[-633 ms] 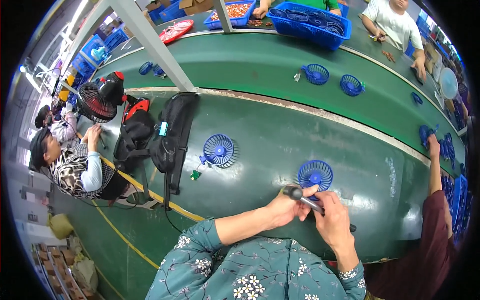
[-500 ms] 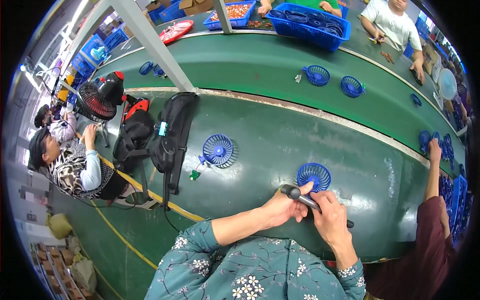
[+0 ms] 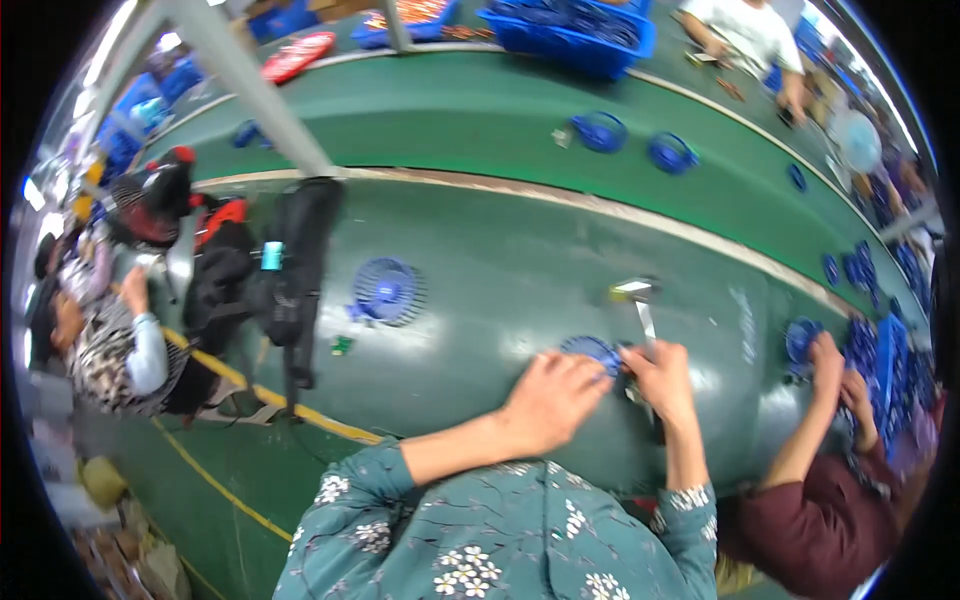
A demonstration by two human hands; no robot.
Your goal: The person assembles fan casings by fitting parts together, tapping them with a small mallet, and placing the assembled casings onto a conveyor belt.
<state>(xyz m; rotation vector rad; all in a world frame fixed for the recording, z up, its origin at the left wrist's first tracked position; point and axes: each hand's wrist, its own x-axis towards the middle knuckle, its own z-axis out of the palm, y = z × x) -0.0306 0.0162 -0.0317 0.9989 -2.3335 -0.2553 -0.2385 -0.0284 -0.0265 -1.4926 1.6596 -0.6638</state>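
Note:
My right hand (image 3: 662,382) grips a hammer (image 3: 643,315) by its handle. The metal head points away from me, over the green work surface, and the dark handle end comes out below my fist. Right beside it, my left hand (image 3: 550,400) is closed over the near side of a round blue fan housing (image 3: 592,349), covering much of it. My right fingertips come close to the housing's right edge; whether they touch it is blurred. Farther left lies another blue fan housing (image 3: 388,290), with a small green circuit board (image 3: 342,345) near it.
A black bag (image 3: 305,270) and a black-and-red desk fan (image 3: 150,205) stand at the left. Beyond a raised edge runs a green conveyor (image 3: 450,110) with blue fan housings. A co-worker in a maroon sleeve (image 3: 820,510) handles fan parts at right; another person sits at left.
The hammer has swung from lying slantwise between both hands to pointing away in my right hand. My left hand has let go of it and moved onto the fan housing. The view has shifted.

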